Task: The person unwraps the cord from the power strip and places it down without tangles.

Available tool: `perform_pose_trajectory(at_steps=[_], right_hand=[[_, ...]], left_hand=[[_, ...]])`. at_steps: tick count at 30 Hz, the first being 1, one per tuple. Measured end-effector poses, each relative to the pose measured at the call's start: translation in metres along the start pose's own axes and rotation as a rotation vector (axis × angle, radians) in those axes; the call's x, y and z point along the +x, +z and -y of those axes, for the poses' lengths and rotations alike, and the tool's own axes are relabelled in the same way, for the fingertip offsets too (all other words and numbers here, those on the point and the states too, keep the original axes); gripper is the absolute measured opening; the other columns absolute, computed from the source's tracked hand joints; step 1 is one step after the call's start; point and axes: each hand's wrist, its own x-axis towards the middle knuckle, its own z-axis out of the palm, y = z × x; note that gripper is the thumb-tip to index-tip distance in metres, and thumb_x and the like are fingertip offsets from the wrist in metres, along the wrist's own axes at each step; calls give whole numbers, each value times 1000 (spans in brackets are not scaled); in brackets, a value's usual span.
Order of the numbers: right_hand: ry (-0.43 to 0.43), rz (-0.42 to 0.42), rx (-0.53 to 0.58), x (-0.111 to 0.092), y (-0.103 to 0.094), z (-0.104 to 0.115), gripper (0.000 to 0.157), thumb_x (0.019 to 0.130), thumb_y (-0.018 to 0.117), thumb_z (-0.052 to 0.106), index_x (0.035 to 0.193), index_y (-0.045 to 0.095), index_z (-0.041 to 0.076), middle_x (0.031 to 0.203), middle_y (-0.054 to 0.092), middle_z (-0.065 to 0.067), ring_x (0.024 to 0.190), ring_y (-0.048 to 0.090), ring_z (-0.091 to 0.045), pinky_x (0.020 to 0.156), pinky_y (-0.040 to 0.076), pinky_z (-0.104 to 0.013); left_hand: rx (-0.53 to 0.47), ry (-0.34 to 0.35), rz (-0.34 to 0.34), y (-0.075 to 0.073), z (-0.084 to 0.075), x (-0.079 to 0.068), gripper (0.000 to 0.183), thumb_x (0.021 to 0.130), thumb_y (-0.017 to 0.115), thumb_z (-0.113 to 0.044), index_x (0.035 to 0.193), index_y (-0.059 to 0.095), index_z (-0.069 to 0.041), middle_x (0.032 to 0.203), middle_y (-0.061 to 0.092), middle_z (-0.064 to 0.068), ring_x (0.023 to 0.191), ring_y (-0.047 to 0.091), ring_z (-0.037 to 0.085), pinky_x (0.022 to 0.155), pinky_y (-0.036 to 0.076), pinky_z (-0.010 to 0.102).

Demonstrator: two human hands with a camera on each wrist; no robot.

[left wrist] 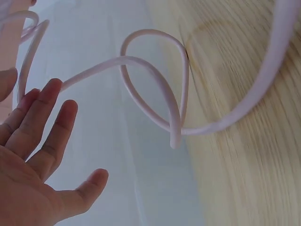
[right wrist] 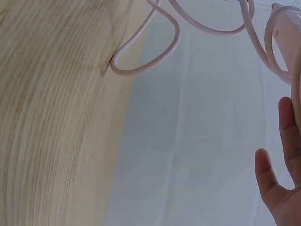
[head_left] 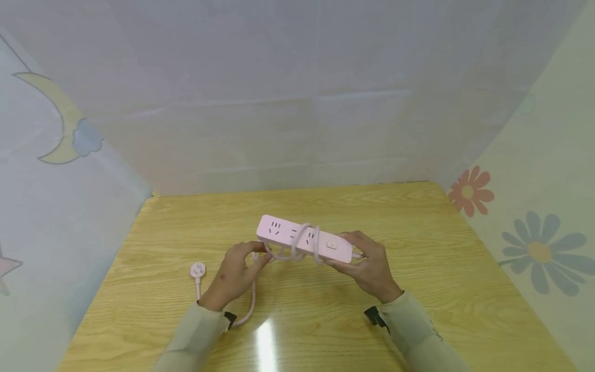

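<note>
A pink power strip [head_left: 283,233] is held above the wooden table, slightly tilted, with its sockets facing up toward the head camera. Its pink cord [left wrist: 153,70] loops round the strip's middle, and slack hangs below in loose curls. My right hand [head_left: 371,264] grips the strip's switch end between thumb and fingers. By the opposite end, my left hand [head_left: 236,274] pinches the cord between thumb and fingertips; its other fingers are spread in the left wrist view. The plug [head_left: 198,269] lies on the table to the left, prongs showing. My left forearm hides part of the cord.
The wooden table [head_left: 186,222] is bounded by a pale sheet [head_left: 297,134] behind and printed sheets at both sides. Dark wrist straps [head_left: 374,316] show under the sleeves. A bright reflection lies near the table's front.
</note>
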Motion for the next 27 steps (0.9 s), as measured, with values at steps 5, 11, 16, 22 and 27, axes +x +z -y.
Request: perform_pose_trajectory(at_steps=[5, 11, 16, 22, 27], right_hand=[[3, -2, -2, 0, 0, 1, 43, 78, 88, 19, 112, 70, -1, 99, 70, -12, 88, 64, -13, 77, 51, -17], [-1, 8, 0, 0, 0, 3, 44, 82, 85, 29, 110, 71, -1, 99, 71, -11, 88, 64, -12, 74, 51, -17], [-24, 21, 14, -1, 1, 3, 45, 85, 81, 36, 109, 71, -1, 97, 71, -11, 87, 64, -14, 74, 51, -18], [-44, 34, 10, -1, 2, 2, 50, 87, 76, 43, 110, 71, -1, 97, 72, -11, 87, 65, -16, 74, 50, -17], [-32, 59, 32, -2, 1, 3, 45, 80, 86, 28, 111, 70, 0, 100, 72, -11, 91, 67, -17, 79, 52, -20]], left_hand=[[-110, -58, -11, -1, -3, 2, 10, 95, 70, -11, 104, 70, -8, 104, 72, 4, 106, 67, 24, 93, 51, 53], [-138, -110, -26, -4, -5, 5, 11, 94, 71, -10, 103, 70, -6, 103, 73, 5, 114, 64, 32, 98, 46, 58], [-166, -131, -43, -12, -3, 8, 13, 91, 72, -5, 104, 69, -2, 103, 72, 8, 113, 64, 35, 101, 43, 62], [-216, -144, -94, -25, 1, 10, 13, 90, 69, 6, 102, 68, 2, 102, 71, 14, 110, 63, 38, 102, 40, 63], [-205, -94, -137, -29, 2, 12, 9, 90, 69, 7, 98, 68, 3, 98, 70, 15, 105, 65, 36, 101, 42, 62]])
